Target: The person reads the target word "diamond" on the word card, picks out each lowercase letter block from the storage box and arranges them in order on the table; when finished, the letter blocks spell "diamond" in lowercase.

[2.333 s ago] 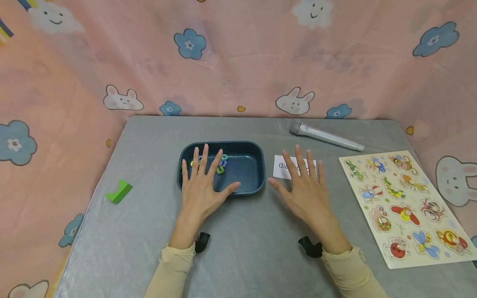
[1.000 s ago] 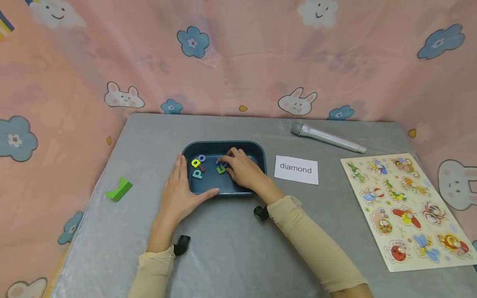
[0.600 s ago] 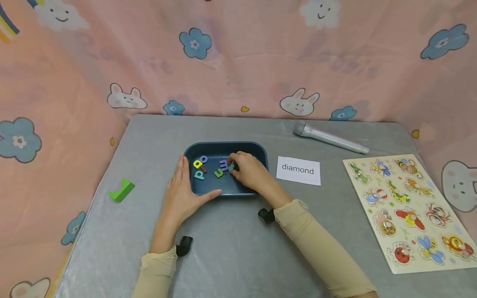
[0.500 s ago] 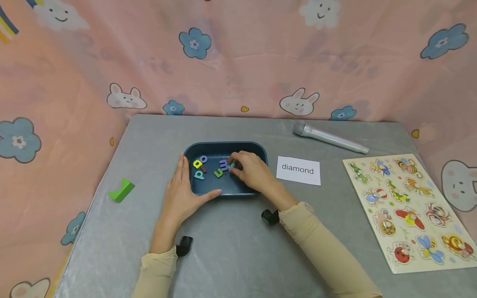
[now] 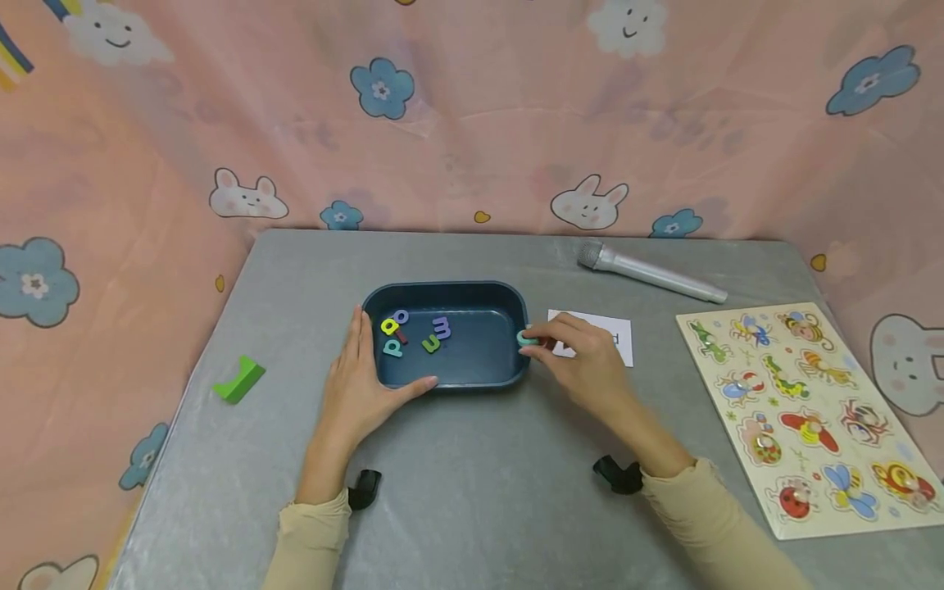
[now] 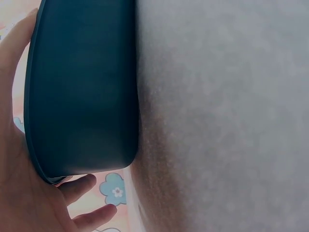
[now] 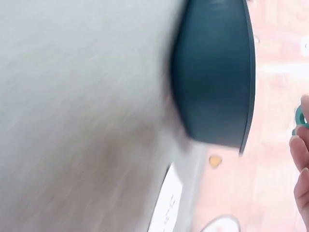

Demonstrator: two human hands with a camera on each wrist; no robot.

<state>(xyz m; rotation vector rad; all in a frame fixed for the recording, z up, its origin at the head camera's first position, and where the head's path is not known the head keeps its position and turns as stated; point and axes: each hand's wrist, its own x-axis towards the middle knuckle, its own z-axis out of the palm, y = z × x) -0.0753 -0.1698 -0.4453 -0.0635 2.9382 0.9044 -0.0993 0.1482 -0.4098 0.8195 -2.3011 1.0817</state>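
Observation:
A dark blue tray (image 5: 472, 380) holds several small letters at its left and middle, among them a purple m (image 5: 441, 328), a green letter (image 5: 431, 343), a yellow one (image 5: 389, 326) and a teal one (image 5: 392, 348). My left hand (image 5: 357, 393) rests against the tray's left end and near edge, fingers straight and thumb spread. Between thumb and fingertips my right hand (image 5: 590, 365) pinches a teal letter (image 5: 527, 338) at the tray's right rim; the right wrist view shows this letter (image 7: 300, 116) above the tray's side. Behind the right hand lies a partly covered white card (image 5: 622, 336).
A silver microphone (image 5: 656, 275) lies at the back right. A wooden board with insect pictures (image 5: 800, 410) covers the table's right side. On the left is a green block (image 5: 239, 379). A pink patterned cloth (image 5: 472, 115) hangs behind the table.
My right hand has moved right from inside the tray to its right rim, carrying the teal letter, and now covers part of the card. The left hand stays at the tray.

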